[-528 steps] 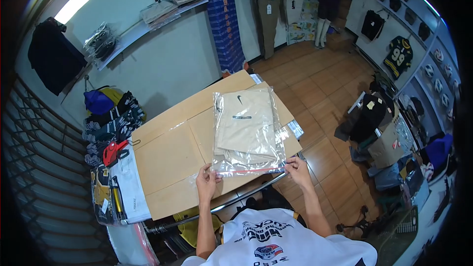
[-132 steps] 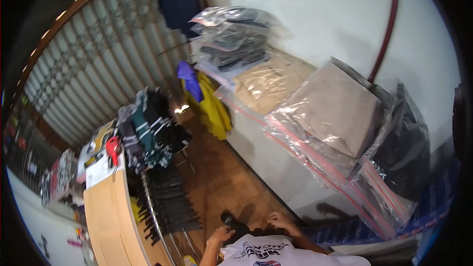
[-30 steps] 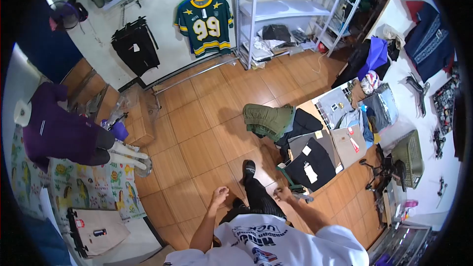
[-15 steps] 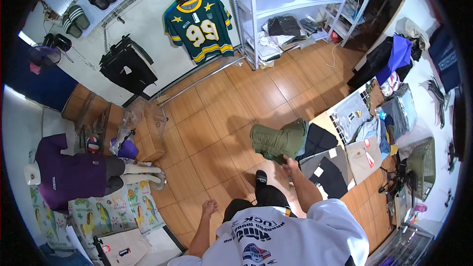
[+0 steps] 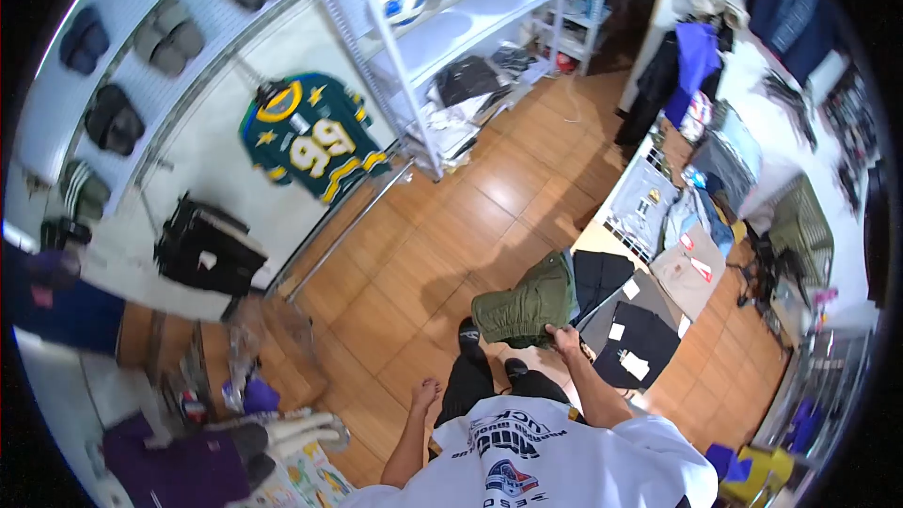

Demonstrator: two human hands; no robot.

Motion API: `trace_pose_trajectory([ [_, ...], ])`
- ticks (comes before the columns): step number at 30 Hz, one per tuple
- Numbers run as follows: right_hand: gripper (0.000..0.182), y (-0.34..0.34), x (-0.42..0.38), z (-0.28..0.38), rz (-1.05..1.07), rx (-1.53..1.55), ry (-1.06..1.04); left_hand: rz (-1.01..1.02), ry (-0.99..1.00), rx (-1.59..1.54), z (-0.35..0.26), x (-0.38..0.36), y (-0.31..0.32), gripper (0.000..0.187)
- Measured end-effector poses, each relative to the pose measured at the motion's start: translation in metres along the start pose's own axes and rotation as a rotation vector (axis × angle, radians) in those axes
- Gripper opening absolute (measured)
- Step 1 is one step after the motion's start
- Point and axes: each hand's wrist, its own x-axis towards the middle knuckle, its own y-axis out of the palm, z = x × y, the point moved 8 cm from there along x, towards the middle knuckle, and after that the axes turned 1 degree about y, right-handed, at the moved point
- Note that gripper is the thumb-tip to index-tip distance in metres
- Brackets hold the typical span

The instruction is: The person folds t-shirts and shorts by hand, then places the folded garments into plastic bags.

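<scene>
My right hand [image 5: 565,341] is closed on the near edge of an olive-green folded garment [image 5: 525,306], whose exact kind I cannot make out. The garment hangs out over the floor, beside the left side of a low table. Loosely curled, my left hand [image 5: 426,393] hangs by my thigh with nothing seen in it. On the table closest to my right hand lie a folded black garment [image 5: 602,275] and folded black trousers [image 5: 640,342] with white tags. Beyond them are a folded beige garment [image 5: 685,268] and a grey shirt [image 5: 649,196].
A green jersey [image 5: 310,138] hangs on the wall at the left, near black hanging clothes [image 5: 209,249]. Balls sit on a white shelf [image 5: 470,23]. Cardboard boxes [image 5: 282,348] and a mannequin in a purple shirt [image 5: 179,466] stand at the lower left. A green basket [image 5: 800,230] is at the right.
My view has turned and shifted, so the wall slippers and shelf show differently. My feet have moved, both now showing. The olive garment remains in my right hand, lower and closer to my body.
</scene>
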Motion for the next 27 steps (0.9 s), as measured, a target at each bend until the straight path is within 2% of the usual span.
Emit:
trace_pose_trajectory([
  [2, 0.047, 0.0, -0.018, 0.02, -0.055, 0.198, 0.048, 0.112, 0.103, 0.095, -0.055, 0.027, 0.02, 0.025],
  [4, 0.039, -0.006, -0.047, 0.057, -0.049, 0.264, -0.069, 0.233, 0.187, 0.196, -0.088, 0.056, 0.033, 0.028],
  [6, 0.034, -0.013, -0.072, 0.082, -0.118, 0.312, -0.082, 0.469, 0.435, 0.152, -0.134, 0.094, 0.062, 0.027],
  [7, 0.034, -0.018, -0.081, 0.09, -0.17, 0.342, -0.135, 0.508, 0.444, 0.191, -0.149, 0.105, 0.072, 0.027],
  [9, 0.032, -0.029, -0.108, 0.11, -0.27, 0.406, -0.214, 0.463, 0.687, 0.33, -0.217, 0.089, 0.097, 0.029],
  [10, 0.032, -0.033, -0.121, 0.111, -0.304, 0.436, -0.205, 0.499, 0.699, 0.358, -0.241, 0.08, 0.11, 0.029],
  [12, 0.028, -0.052, -0.149, 0.125, -0.422, 0.364, -0.364, 0.539, 0.901, 0.445, -0.297, 0.038, 0.138, 0.032],
  [13, 0.025, -0.062, -0.186, 0.149, -0.427, 0.405, -0.39, 0.593, 0.825, 0.558, -0.315, 0.02, 0.155, 0.036],
  [18, 0.025, -0.112, -0.278, 0.161, -0.564, 0.274, -0.487, 0.951, 0.934, 0.595, -0.361, -0.119, 0.254, 0.043],
  [20, 0.028, -0.131, -0.31, 0.147, -0.593, 0.26, -0.418, 1.195, 1.188, 0.753, -0.359, -0.214, 0.287, 0.054],
  [21, 0.028, -0.142, -0.329, 0.139, -0.635, 0.286, -0.402, 1.289, 1.403, 0.79, -0.357, -0.266, 0.297, 0.06],
  [22, 0.03, -0.152, -0.351, 0.139, -0.685, 0.237, -0.478, 1.381, 1.623, 0.813, -0.35, -0.317, 0.303, 0.066],
  [23, 0.031, -0.16, -0.374, 0.138, -0.736, 0.182, -0.552, 1.424, 1.687, 0.927, -0.336, -0.352, 0.309, 0.071],
  [24, 0.031, -0.169, -0.395, 0.131, -0.778, 0.2, -0.534, 1.48, 1.79, 0.975, -0.322, -0.383, 0.313, 0.071],
  [26, 0.03, -0.184, -0.432, 0.115, -0.802, 0.3, -0.588, 1.584, 1.855, 1.075, -0.283, -0.419, 0.324, 0.059],
  [27, 0.032, -0.191, -0.443, 0.099, -0.83, 0.235, -0.587, 1.627, 1.869, 1.071, -0.265, -0.431, 0.333, 0.059],
])
